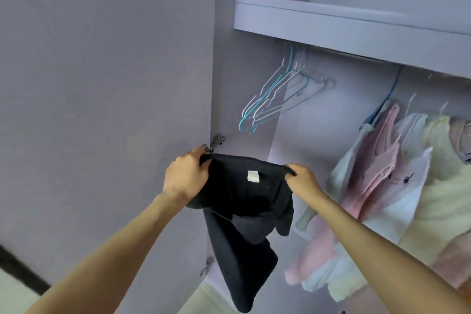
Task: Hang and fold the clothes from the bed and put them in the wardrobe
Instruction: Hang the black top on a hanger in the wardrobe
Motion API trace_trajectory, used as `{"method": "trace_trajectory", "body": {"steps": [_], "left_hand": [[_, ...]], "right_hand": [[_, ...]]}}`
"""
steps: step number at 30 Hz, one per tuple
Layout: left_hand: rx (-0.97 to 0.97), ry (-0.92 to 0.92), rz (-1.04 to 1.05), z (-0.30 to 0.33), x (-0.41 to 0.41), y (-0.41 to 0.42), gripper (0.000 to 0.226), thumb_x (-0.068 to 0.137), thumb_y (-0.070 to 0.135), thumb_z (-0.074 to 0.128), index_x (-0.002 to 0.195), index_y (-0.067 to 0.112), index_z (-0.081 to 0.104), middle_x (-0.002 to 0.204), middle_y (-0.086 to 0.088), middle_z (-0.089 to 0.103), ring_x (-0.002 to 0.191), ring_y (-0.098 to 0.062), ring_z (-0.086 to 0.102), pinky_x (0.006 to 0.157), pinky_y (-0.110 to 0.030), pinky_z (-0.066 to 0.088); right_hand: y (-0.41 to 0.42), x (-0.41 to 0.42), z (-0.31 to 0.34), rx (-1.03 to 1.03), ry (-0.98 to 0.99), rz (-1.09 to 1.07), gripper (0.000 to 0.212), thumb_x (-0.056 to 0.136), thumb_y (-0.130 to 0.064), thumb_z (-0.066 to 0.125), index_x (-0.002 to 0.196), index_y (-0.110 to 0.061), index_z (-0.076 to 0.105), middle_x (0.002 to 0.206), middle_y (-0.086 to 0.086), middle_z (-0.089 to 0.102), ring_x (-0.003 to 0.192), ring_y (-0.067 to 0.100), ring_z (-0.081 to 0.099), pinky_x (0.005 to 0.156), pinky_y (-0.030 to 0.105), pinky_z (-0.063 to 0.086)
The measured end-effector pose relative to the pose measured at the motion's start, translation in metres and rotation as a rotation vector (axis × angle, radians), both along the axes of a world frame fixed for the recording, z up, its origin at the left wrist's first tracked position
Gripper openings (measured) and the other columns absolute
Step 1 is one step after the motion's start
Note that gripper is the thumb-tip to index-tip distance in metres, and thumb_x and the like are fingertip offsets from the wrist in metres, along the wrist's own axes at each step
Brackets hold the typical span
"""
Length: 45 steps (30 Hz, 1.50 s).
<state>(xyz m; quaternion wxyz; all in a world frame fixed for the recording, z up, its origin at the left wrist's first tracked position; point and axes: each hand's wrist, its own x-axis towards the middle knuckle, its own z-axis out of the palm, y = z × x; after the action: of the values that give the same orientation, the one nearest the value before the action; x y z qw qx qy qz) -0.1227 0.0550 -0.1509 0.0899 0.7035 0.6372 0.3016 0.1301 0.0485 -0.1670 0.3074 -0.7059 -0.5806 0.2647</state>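
Black garment held by both hands, wardrobe holding hangers

Pale lilac panels fill the view, an open door panel on the left with a metal hinge at its edge, a thick shelf crossing above, light falling on the back wall, and a dark floor strip at lower left

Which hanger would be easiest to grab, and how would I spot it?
Look under the wardrobe shelf. On its left hangs a bunch of empty wire hangers. The teal hanger in front stands out among the white ones.
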Motion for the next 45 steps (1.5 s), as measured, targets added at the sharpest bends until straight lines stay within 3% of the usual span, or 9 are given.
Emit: {"method": "trace_trajectory", "body": {"steps": [2,5,10,16,19,22,29,35,45], "left_hand": [[0.063,0.027,-0.039,0.017,0.004,0.020,0.019,0.093,0.025,0.047,0.105,0.013,0.055,0.094,-0.012,0.066,0.086,-0.038,0.057,0.065,-0.033,0.037],[0.185,0.115,-0.050,0.036,0.009,0.046,0.019,0.091,0.024,0.050,0.103,0.011,0.057,0.091,-0.011,0.065,0.087,-0.035,0.058,0.065,-0.033,0.039],[0.489,0.372,-0.137,0.053,0.018,0.061,0.026,0.048,0.011,0.083,0.055,0.009,0.059,0.049,-0.003,0.057,0.051,-0.025,0.056,0.045,-0.019,0.034],[0.507,0.394,-0.243,0.047,0.015,0.078,0.028,0.040,0.010,0.084,0.054,0.010,0.059,0.046,-0.001,0.055,0.045,-0.022,0.055,0.041,-0.018,0.035],[0.503,0.360,-0.247,0.050,0.016,0.083,0.026,0.042,0.009,0.083,0.055,0.010,0.060,0.046,-0.001,0.055,0.044,-0.021,0.055,0.039,-0.017,0.030],[0.509,0.336,-0.246,0.049,0.017,0.086,0.024,0.045,0.008,0.082,0.057,0.010,0.061,0.046,-0.002,0.056,0.045,-0.022,0.055,0.039,-0.018,0.029],[0.475,0.249,-0.242,0.043,0.025,0.087,0.018,0.057,0.007,0.079,0.064,0.008,0.063,0.051,-0.003,0.059,0.047,-0.026,0.055,0.043,-0.021,0.028],[0.283,0.152,-0.225,0.027,0.037,0.076,0.021,0.089,0.021,0.049,0.106,0.017,0.060,0.091,-0.002,0.066,0.081,-0.027,0.060,0.060,-0.026,0.036],[0.016,-0.067,-0.141,-0.011,0.040,0.012,0.020,0.086,0.011,0.051,0.104,0.015,0.059,0.079,-0.007,0.063,0.073,-0.031,0.053,0.061,-0.030,0.036]], "right_hand": [[0.019,0.000,0.015,-0.087,0.198,-0.014,0.040,0.080,0.006,0.040,0.093,-0.020,0.067,0.090,0.000,0.063,0.085,0.018,0.054,0.070,0.025,0.039],[0.054,-0.007,0.036,-0.094,0.485,-0.034,0.036,0.089,-0.001,0.044,0.118,-0.015,0.057,0.117,0.007,0.062,0.101,0.019,0.056,0.085,0.031,0.044],[0.122,-0.031,0.065,0.069,0.705,-0.292,0.025,0.095,-0.015,0.050,0.116,-0.005,0.056,0.116,0.017,0.062,0.073,0.016,0.052,0.060,0.023,0.041],[0.179,-0.043,0.067,0.089,0.579,-0.448,0.029,0.087,-0.034,0.063,0.092,-0.007,0.054,0.075,0.004,0.052,0.057,0.016,0.042,0.051,0.024,0.033],[0.188,-0.045,0.061,0.087,0.515,-0.465,0.013,0.088,-0.016,0.059,0.080,-0.009,0.052,0.078,0.009,0.052,0.054,0.017,0.040,0.049,0.022,0.031],[0.189,-0.039,0.056,0.135,0.484,-0.482,0.031,0.090,-0.003,0.050,0.063,-0.015,0.042,0.069,0.008,0.047,0.060,0.023,0.043,0.048,0.021,0.032],[0.154,-0.020,0.062,0.250,0.551,-0.410,0.031,0.094,-0.006,0.047,0.066,-0.017,0.043,0.062,0.002,0.038,0.053,0.013,0.033,0.040,0.016,0.033],[0.093,-0.010,0.048,0.199,0.560,-0.337,0.024,0.095,-0.008,0.048,0.074,-0.018,0.052,0.074,-0.001,0.059,0.060,0.010,0.049,0.053,0.022,0.040],[-0.083,-0.012,-0.062,0.182,0.607,-0.188,0.015,0.089,-0.003,0.056,0.099,-0.014,0.059,0.086,-0.005,0.071,0.082,0.009,0.067,0.071,0.020,0.049]]}}
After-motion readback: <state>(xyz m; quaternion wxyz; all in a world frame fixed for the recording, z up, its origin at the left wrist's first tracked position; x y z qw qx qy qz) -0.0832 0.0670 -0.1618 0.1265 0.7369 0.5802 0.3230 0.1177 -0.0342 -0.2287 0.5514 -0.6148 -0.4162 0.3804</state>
